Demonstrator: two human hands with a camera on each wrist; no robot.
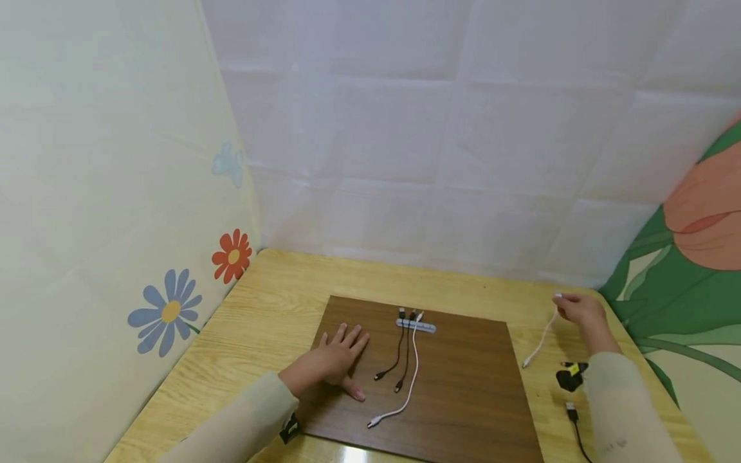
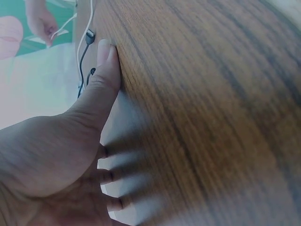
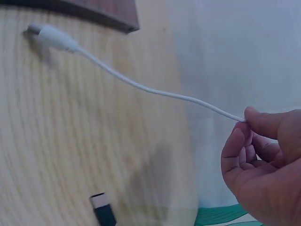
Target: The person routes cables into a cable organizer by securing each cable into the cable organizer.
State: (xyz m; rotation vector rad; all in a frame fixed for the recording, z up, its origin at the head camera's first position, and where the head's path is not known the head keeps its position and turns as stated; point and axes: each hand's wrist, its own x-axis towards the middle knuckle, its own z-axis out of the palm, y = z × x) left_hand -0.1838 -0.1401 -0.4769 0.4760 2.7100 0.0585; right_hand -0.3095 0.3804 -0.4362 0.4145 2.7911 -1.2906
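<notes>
My left hand (image 1: 331, 361) rests on the left part of a brown wood-grain board (image 1: 463, 399), its fingers spread. Off the board's right side, my right hand (image 1: 583, 314) pinches one end of a short white USB cable (image 3: 160, 92) between thumb and fingers. The cable's other end hangs down to the left, its metal-tipped plug (image 3: 51, 37) clearly visible in the right wrist view. On the board, a pale blue cable clip strip (image 1: 429, 327) holds two short black cables (image 1: 400, 350) and a longer white cable (image 1: 414, 373), whose lower ends lie toward me.
A black USB cable (image 1: 573, 415) lies on the light wooden table (image 1: 278, 283) below my right hand. Near the right wrist is a black object with a yellow mark (image 1: 571, 376). A white sheet (image 1: 405, 161) stands behind the table, with flower-printed sheets (image 1: 87, 193) at both sides.
</notes>
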